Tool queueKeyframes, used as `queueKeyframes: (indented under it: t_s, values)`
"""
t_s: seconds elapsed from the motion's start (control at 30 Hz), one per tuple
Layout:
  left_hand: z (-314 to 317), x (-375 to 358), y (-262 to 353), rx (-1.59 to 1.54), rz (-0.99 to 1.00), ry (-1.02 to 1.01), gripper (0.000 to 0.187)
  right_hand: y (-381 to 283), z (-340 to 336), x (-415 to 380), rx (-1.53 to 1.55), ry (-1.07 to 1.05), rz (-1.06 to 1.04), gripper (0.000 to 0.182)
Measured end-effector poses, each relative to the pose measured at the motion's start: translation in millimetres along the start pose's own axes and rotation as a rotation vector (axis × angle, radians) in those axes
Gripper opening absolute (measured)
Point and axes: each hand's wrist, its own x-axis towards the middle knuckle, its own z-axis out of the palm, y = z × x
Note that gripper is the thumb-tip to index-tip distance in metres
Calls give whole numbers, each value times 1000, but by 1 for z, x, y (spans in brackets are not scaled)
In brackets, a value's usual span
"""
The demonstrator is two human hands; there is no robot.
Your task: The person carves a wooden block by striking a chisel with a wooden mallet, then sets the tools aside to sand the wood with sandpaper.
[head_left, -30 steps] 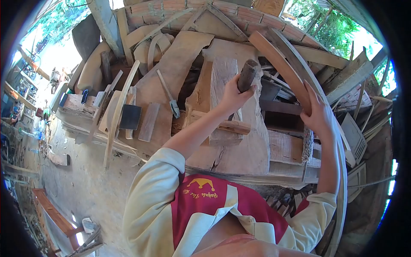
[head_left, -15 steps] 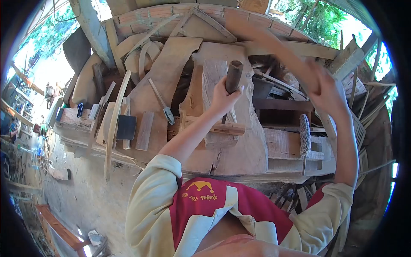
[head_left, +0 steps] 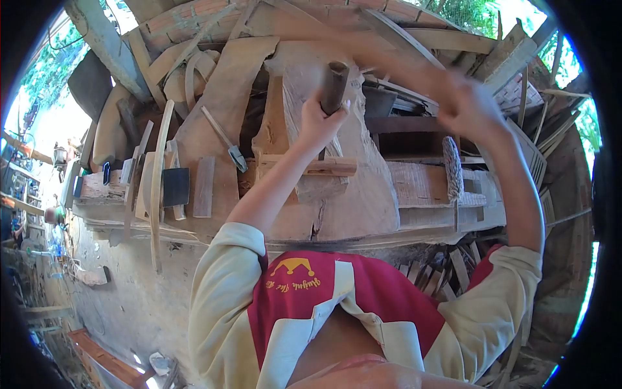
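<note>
Head view: wide wooden slab point(head_left: 363, 201) seen from above.
Left hand point(head_left: 318, 124): wrapped around a thick dark handle point(head_left: 334, 84), near a short crosswise wooden strip point(head_left: 334, 167).
Right hand point(head_left: 472, 109): motion-blurred, gripping a long reddish-brown wooden bar point(head_left: 395, 58) that slants toward upper left.
Off to the left: dark square block point(head_left: 175, 187) and thin-handled tool point(head_left: 221, 135), both lying apart from the hands.

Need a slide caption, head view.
Left hand grips a dark cylinder; blurred right hand holds a long wooden piece over a cluttered workbench.
</note>
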Motion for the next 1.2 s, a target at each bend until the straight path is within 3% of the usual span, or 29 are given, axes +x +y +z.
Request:
queueKeyframes:
  t_s: [0.03,0.07,0.1,0.17,0.2,0.23,0.3,0.33,0.47,0.53,0.57,0.63,0.7,0.77,0.8,0.83,0.9,0.93,1.03,1.07,1.1,1.17,1.2]
  values:
    - [-1,-2,-5,0,-6,-8,25,-5,4,-5,-125,-211,-174,63]
    - [-2,2,-14,-5,9,0,25,-4,-7,0,-132,-381,-35,65]
    - [-2,5,-19,-13,27,12,24,5,-8,2,-137,-374,-29,65]
    - [-4,5,-20,-26,39,-6,24,28,-8,0,-134,65,29,67]
    - [-4,2,-19,-34,40,-16,23,17,-13,2,42,139,272,64]
    - [-4,0,-18,-34,33,-16,23,11,-11,0,43,132,275,64]
    - [-1,-1,-13,-16,24,-18,23,4,-7,-5,-247,-290,93,61]
    - [-1,-4,-12,-11,27,-21,23,3,5,-14,-165,-159,-220,60]
    - [-5,-2,-8,-24,67,-33,23,18,-31,1,-354,-5,-227,67]
    - [-4,-2,-10,-5,55,-33,22,-9,-30,-2,-6,236,352,69]
    - [-3,-2,-10,-31,55,-33,22,-7,-21,-8,-9,230,355,69]
    - [-5,-7,-15,-49,42,-43,22,-7,5,-23,-178,-198,-172,68]
    - [-7,-4,-15,-38,43,-22,23,0,-6,-18,-292,-243,-66,65]
    - [-6,-5,-8,-34,36,-35,23,2,-17,-17,-192,178,79,64]
    - [-7,-7,-4,-21,16,-43,23,-9,-18,-16,28,318,238,62]
    - [-7,-8,-4,-20,14,-42,23,-15,-16,-18,30,316,239,62]
    - [-6,-8,-4,18,55,-40,22,-22,-5,-24,-187,-74,-19,64]
    - [-5,-8,-8,10,53,-42,22,-23,9,-28,-259,-128,-189,66]
    - [-6,-2,-14,-46,24,-4,21,3,-23,-11,-353,-43,-198,69]
    - [-6,-5,-8,-36,45,-17,21,-2,-30,-16,-244,5,-1,69]
    - [-8,-8,-6,-22,62,-30,20,-7,-30,-24,-245,1,-1,69]
    - [-8,-7,-10,-32,70,-33,20,-16,-19,-39,-73,275,254,69]
    - [-9,-7,-12,-42,78,-42,20,-14,-8,-51,-105,274,280,70]
